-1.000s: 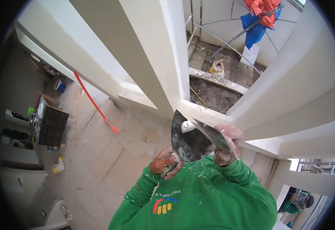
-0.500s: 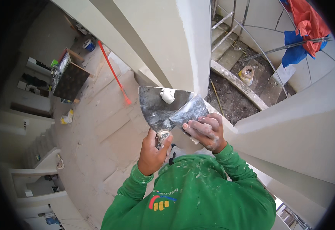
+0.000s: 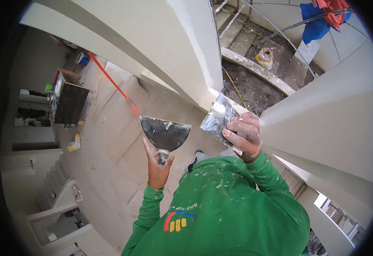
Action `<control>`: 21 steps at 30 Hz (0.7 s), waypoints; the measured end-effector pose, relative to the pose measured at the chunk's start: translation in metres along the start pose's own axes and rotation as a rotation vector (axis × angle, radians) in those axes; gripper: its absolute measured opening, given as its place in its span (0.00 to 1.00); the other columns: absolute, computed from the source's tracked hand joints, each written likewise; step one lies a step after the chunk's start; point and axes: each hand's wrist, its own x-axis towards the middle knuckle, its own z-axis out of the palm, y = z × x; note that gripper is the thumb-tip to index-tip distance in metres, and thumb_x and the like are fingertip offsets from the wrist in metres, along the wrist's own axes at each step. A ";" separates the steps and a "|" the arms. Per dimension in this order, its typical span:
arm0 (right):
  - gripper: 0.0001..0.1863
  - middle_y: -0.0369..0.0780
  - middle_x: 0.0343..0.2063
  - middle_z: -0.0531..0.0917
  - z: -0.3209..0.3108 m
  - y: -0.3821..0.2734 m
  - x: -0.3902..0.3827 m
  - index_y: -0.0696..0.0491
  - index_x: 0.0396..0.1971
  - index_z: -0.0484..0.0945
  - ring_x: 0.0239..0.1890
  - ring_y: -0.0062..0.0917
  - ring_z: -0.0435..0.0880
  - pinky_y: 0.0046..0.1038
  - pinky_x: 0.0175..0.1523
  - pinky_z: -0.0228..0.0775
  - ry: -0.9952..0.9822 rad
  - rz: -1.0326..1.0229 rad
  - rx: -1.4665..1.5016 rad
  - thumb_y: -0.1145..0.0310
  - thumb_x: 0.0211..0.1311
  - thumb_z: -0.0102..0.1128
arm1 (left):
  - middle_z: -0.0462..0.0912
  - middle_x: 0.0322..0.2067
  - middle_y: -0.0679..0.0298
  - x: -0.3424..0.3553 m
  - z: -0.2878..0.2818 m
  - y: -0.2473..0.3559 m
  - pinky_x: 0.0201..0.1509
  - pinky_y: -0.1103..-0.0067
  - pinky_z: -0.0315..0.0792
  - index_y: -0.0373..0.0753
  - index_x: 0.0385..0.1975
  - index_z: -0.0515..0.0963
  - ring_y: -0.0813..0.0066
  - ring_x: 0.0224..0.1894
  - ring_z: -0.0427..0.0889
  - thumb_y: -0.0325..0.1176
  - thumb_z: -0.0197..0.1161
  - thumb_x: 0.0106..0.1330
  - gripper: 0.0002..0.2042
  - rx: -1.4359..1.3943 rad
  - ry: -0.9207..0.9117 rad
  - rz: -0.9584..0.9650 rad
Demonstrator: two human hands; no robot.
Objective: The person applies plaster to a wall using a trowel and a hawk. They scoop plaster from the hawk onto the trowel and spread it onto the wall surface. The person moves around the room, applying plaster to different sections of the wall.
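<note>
My left hand [image 3: 156, 170] is closed around the short handle of a wide, rounded putty knife [image 3: 166, 134], its dark blade held flat with a few white smears. Close by on the right, my right hand [image 3: 247, 137] grips a smaller square-bladed putty knife [image 3: 211, 126], fingers spread over the blade's face. A dab of white putty [image 3: 218, 111] sits on that blade near its far corner. The two blades are apart. White residue coats the fingers of my right hand.
Ahead stands a pale wall column [image 3: 169, 42] with a white filled strip. An orange-red long-handled tool [image 3: 114, 83] lies on the floor at left, near a dark worktable [image 3: 70, 104] and a blue bucket [image 3: 83, 59]. An open bag [image 3: 264, 59] stands beyond the curb [image 3: 259, 70].
The blades have separated. The putty has gone from the wide knife onto the smaller one. My left hand has moved down and left, my right hand slightly right, and the view has shifted.
</note>
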 end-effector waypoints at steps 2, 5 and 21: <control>0.17 0.28 0.41 0.78 -0.003 -0.010 0.006 0.39 0.37 0.84 0.45 0.23 0.75 0.37 0.53 0.65 0.009 0.001 -0.183 0.71 0.42 0.69 | 0.75 0.36 0.58 0.019 -0.017 -0.002 0.36 0.79 0.73 0.32 0.55 0.63 0.73 0.33 0.77 0.31 0.60 0.67 0.20 -0.156 -0.117 -0.149; 0.17 0.25 0.43 0.77 0.011 -0.033 0.010 0.38 0.35 0.84 0.46 0.22 0.75 0.37 0.55 0.62 -0.090 -0.094 -0.316 0.70 0.41 0.70 | 0.75 0.28 0.63 0.030 -0.028 0.021 0.24 0.82 0.70 0.33 0.49 0.65 0.82 0.22 0.74 0.33 0.61 0.66 0.18 -0.371 -0.185 -0.211; 0.12 0.36 0.37 0.80 0.096 -0.096 0.033 0.51 0.40 0.76 0.37 0.21 0.79 0.31 0.46 0.69 -0.171 0.096 0.246 0.70 0.56 0.64 | 0.79 0.28 0.56 0.027 -0.123 -0.090 0.35 0.70 0.72 0.33 0.54 0.65 0.60 0.29 0.79 0.38 0.55 0.69 0.19 0.031 -0.908 0.088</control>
